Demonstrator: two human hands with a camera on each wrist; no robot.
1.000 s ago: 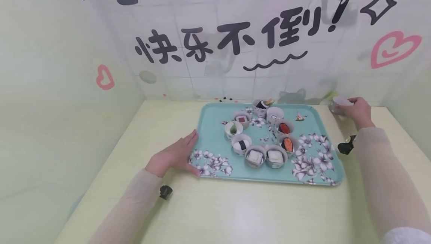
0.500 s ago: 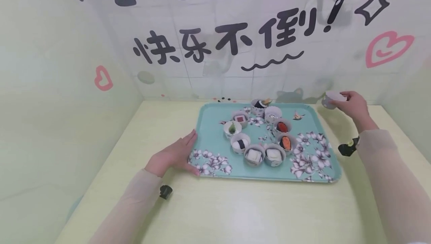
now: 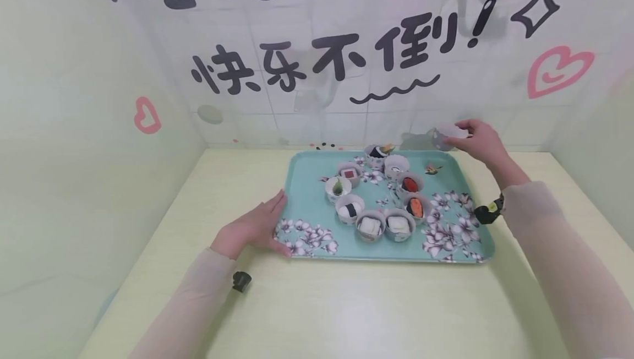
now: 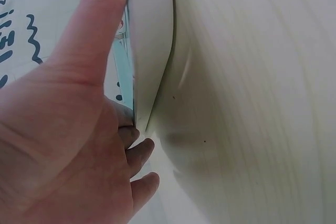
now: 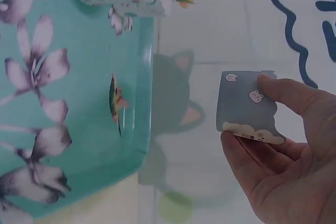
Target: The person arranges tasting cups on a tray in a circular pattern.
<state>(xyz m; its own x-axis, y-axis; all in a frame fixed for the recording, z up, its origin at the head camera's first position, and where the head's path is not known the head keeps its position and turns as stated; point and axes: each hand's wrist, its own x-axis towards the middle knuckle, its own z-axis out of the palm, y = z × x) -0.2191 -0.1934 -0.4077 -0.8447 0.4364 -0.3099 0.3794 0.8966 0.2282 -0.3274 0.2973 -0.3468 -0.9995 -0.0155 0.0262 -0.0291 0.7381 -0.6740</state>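
Fingers [image 5: 294, 95] of the right hand [image 3: 479, 141] pinch a small grey paper cup [image 5: 247, 106]; beside them, the turquoise flowered tray [image 3: 307, 183]. Left hand [image 3: 252, 228] lies flat, fingers straight against its edge.

Both arms wear thin, sheer sleeves in a pale peach tone, reaching down to the wrists. A small black device is strapped at the left wrist [image 3: 241, 281], and another black one with a yellowish spot sits at the right wrist [image 3: 489, 213]. Both hands are bare.
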